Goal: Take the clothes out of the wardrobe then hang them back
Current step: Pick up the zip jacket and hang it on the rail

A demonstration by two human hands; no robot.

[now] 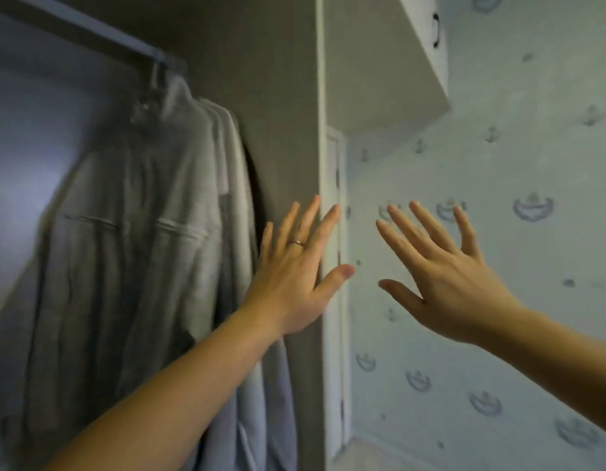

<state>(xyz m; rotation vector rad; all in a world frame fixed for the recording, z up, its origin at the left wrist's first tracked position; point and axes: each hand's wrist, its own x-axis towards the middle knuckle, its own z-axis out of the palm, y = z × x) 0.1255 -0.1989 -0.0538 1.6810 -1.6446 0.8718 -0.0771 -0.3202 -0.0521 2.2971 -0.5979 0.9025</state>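
Pale grey button-up shirt (125,266) hangs left of centre, inside the open wardrobe (281,96). Front faces the camera and two chest pockets are visible. Motion blur, so fabric detail is poor.

It hangs off a metal rail (91,32) running diagonally across the upper left. Hanger hook (157,74) sits at the rail's right end, right above the collar. A second pale garment (233,158) hangs just behind it on the right, edges overlapping. A light blue garment (257,419) shows at bottom centre, below the left forearm.

Left hand (295,283), centre of frame: fingers straight and spread, thumb out to the right, back of the hand to the camera, holding nothing. Thin ring (297,243) on one finger. The hand sits in front of the wardrobe's grey-brown side wall, just right of the shirts. Possibly touching the wall, can't tell from this angle.

Right hand (447,283), right of centre: also flat and splayed, empty, well apart from the clothes. Behind it is light blue wallpaper (498,164) with boat and anchor print.

White vertical edge strip (320,96) runs down the centre; the left index fingertip overlaps it. White overhead cabinet (379,79) with a black handle (435,30) at upper right.
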